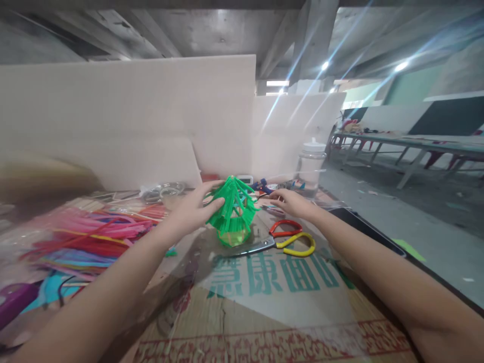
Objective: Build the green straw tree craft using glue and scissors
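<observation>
A green cone-shaped piece made of pipe cleaners (233,214) stands upright on the cardboard-covered table (264,312). My left hand (194,209) rests against its left side, fingers spread over the green strands. My right hand (289,200) reaches out flat just right of it, fingers stretched toward small items behind, holding nothing. Scissors (282,242) with red and yellow handles lie right of the green piece, below my right hand.
A pile of pink, red, blue and yellow pipe cleaners (86,237) in clear plastic lies at the left. A clear jar with a white lid (310,166) stands at the back right. White boards (151,116) wall off the back. Long tables (408,146) stand far right.
</observation>
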A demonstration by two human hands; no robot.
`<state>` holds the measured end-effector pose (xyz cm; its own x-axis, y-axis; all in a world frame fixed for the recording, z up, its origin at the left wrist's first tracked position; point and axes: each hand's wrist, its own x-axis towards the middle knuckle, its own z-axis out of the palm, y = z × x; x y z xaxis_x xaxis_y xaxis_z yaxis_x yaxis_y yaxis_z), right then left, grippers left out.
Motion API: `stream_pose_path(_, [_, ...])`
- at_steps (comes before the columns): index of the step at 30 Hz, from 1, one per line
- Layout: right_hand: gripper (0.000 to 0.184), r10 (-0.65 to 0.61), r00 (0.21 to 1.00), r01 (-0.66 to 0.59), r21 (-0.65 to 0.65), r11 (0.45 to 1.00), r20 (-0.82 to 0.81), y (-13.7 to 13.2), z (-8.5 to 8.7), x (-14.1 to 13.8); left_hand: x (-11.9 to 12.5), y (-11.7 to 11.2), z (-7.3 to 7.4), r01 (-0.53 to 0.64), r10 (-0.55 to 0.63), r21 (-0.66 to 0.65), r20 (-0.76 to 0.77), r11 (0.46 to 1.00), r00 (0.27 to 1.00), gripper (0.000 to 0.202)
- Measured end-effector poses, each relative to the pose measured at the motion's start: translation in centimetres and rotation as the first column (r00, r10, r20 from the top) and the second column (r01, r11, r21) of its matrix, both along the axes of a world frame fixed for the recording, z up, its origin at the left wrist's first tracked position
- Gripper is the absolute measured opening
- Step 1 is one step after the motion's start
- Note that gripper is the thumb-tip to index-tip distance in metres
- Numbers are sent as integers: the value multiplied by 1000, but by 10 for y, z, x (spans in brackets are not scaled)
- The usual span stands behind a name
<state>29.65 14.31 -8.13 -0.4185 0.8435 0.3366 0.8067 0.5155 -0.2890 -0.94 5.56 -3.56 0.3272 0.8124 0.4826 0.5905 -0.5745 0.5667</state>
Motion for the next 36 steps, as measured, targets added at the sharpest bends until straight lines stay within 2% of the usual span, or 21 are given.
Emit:
stream_pose_path(3, [31,-23,999,25,45,999,-25,-6,8,-7,9,-1,9,-65,66,73,-6,995,998,57])
stream_pose_path(6, [32,-14,1000,14,55,998,4,-14,11,-17,21,4,18,-98,102,124,-26,987,994,72])
stream_pose_path(8, [29,-4,999,2,52,999,44,-19,11,-22,27,8,23,-97,102,110,-41,989,994,65])
stream_pose_path(10, [25,4,996,-8,54,999,84,-22,11,-22,30,11,27,-121,123,43,-66,992,990,52])
stream_pose_path(12, [23,-1,994,-6,60,998,113,-22,11,-19,30,13,29,-141,140,-15,-60,990,988,47])
stream_pose_path(18, [21,-46,995,37,96,995,91,-19,17,-8,17,6,26,-113,115,-92,15,989,993,52])
stream_pose_path(21, [36,-29,999,26,121,992,23,-28,26,-15,11,4,21,-101,107,-105,61,989,992,53])
stream_pose_path(24, [48,27,998,-20,112,994,-58,-46,35,-31,8,3,16,-28,43,-142,103,989,994,52])
stream_pose_path(26, [49,107,985,-95,90,991,-139,-58,38,-43,7,4,15,-1,17,-153,104,988,994,52])
stream_pose_path(28, [40,201,964,-193,63,979,-176,-69,38,-54,7,4,16,-17,30,-144,85,989,996,52])
stream_pose_path(30, [29,227,952,-228,20,974,-204,-76,33,-62,6,5,16,-34,43,-126,65,991,997,50])
stream_pose_path(33, [35,161,922,-220,-134,966,-352,-81,25,-73,7,5,17,-30,36,-103,58,994,998,48])
stream_pose_path(36, [45,25,862,-224,-336,915,-507,-85,20,-81,8,5,17,-33,36,-67,45,997,998,47])
